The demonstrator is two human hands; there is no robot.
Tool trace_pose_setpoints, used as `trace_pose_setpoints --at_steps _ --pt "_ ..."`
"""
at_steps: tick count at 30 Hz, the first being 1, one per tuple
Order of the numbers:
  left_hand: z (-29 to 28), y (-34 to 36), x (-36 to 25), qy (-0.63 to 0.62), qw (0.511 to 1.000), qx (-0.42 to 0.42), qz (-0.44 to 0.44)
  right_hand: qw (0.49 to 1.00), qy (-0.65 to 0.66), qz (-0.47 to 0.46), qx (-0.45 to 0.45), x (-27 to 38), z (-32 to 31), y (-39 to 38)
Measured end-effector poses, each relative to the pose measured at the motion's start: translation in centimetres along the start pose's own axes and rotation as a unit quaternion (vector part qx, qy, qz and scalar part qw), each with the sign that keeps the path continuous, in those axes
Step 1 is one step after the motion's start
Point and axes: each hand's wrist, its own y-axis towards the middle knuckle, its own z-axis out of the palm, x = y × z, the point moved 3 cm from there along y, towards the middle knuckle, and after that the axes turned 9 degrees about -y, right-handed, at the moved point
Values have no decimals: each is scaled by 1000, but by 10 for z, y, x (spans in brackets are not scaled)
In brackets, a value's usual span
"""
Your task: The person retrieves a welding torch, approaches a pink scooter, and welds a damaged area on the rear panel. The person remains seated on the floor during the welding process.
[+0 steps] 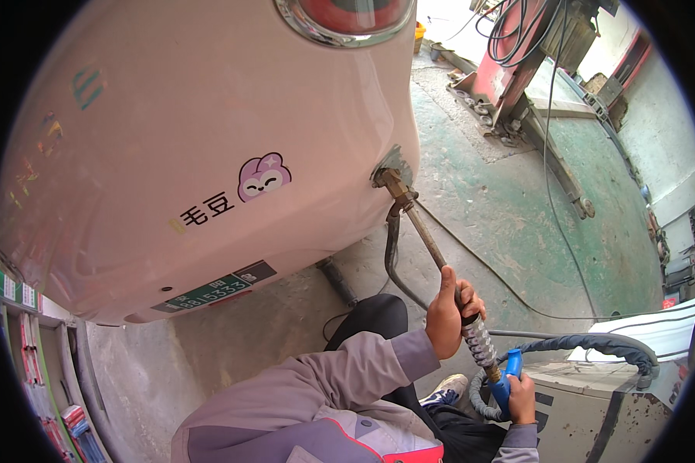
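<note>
Far L: rack (66, 351) w/ colored packets (77, 424). Then pink car rear (170, 116); yellow bucket (419, 32) behind, contents unclear. Metal rod (429, 238), tip at car's grey patch (394, 159) — L hand (445, 318) wrapped round it, R hand (523, 397) gripping blue handle (503, 392) — beige cabinet (587, 401) beside.
</note>
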Motion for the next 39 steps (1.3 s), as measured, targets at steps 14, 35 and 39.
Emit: trace_pose_setpoints --at_steps 14,35,39 --pt "2 -1 1 -27 1000 -1 6 999 -27 -39 -16 -3 0 1" --pt "22 30 -66 -102 988 -31 110 1000 16 11 -12 -6 -3 3" --pt "15 12 -9 -8 995 -53 90 1000 9 13 -9 -9 -4 4"
